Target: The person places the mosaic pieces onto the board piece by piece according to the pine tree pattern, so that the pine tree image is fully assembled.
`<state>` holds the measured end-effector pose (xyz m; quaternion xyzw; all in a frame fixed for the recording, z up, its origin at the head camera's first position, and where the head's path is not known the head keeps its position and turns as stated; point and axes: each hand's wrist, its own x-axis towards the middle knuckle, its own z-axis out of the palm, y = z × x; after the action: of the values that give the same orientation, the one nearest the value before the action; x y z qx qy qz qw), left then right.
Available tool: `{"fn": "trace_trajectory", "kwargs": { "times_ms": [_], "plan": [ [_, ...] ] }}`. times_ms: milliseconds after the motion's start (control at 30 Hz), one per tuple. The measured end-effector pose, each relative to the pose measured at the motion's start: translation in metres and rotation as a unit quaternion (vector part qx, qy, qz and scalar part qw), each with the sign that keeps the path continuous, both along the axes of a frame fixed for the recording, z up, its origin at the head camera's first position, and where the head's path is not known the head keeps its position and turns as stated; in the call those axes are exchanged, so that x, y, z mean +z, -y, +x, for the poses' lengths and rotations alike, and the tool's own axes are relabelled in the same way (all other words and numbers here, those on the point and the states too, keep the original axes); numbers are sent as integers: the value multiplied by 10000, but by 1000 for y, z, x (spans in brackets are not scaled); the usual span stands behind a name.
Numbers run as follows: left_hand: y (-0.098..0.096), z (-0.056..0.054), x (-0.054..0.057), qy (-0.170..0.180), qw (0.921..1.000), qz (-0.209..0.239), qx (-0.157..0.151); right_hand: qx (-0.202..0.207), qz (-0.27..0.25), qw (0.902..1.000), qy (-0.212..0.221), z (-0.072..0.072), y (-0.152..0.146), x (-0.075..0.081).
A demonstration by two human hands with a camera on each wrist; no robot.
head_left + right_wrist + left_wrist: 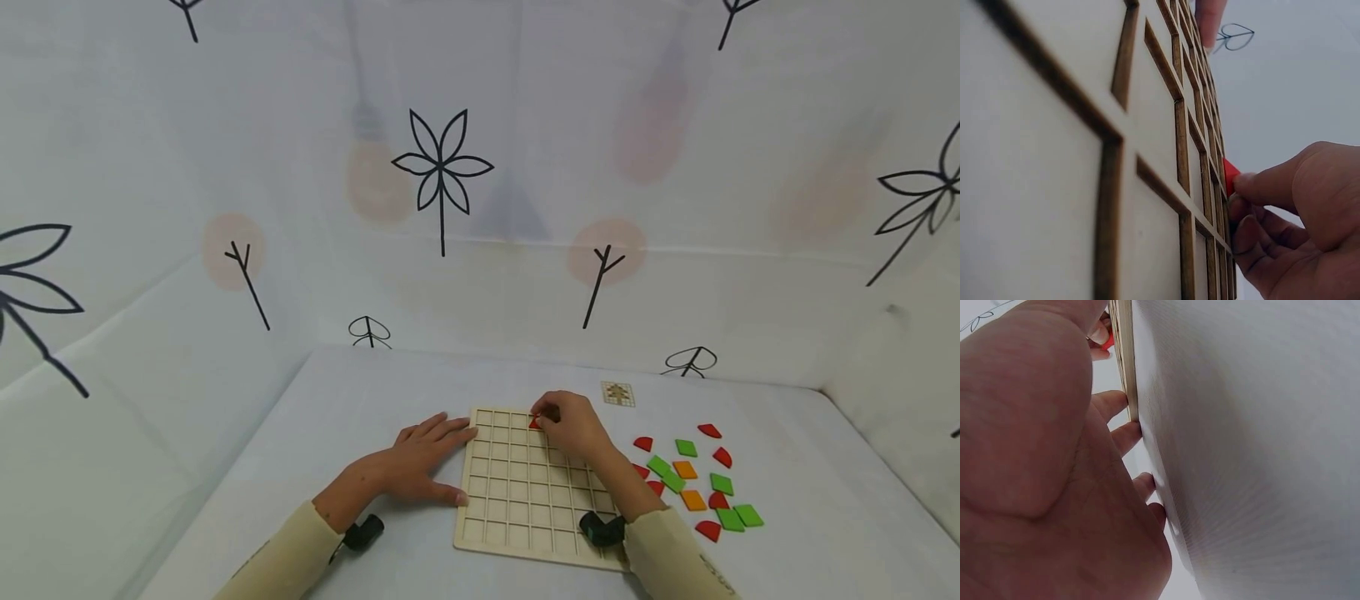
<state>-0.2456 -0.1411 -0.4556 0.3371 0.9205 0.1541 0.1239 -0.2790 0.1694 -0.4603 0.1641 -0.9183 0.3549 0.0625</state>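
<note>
A pale wooden grid board [497,510] with raised dividers lies flat on the white table. With thumb and fingers, my right hand [576,427] pinches a small red tile [534,422] at the board's far row; the hand covers part of its shape. In the right wrist view, the red tile [1230,177] pokes out from the thumb tip, right at the grid. My left hand [418,460] lies with spread fingers along the board's left edge, thumb and fingertips against it. The left wrist view shows those fingertips [1127,434] by the board's side.
Right of the board lie several loose tiles: red quarter-rounds [708,530], green diamonds [722,483] and orange ones [693,500]. Behind them is a small card [618,393] with a tree pattern on a grid. A white printed cloth [480,300] encloses the table's back and sides.
</note>
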Motion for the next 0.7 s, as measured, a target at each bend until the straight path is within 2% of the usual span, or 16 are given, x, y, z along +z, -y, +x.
{"fn": "trace_trajectory", "kwargs": {
  "times_ms": [533, 700],
  "plan": [
    [-2, 0, 2, -6, 10000, -61, 17, -126, -38, 9999, -16, 1, -2, 1],
    [-1, -1, 1, -44, 10000, -84, -4, -138, -51, 9999, 45, 6, -3, 8]
  ]
}}
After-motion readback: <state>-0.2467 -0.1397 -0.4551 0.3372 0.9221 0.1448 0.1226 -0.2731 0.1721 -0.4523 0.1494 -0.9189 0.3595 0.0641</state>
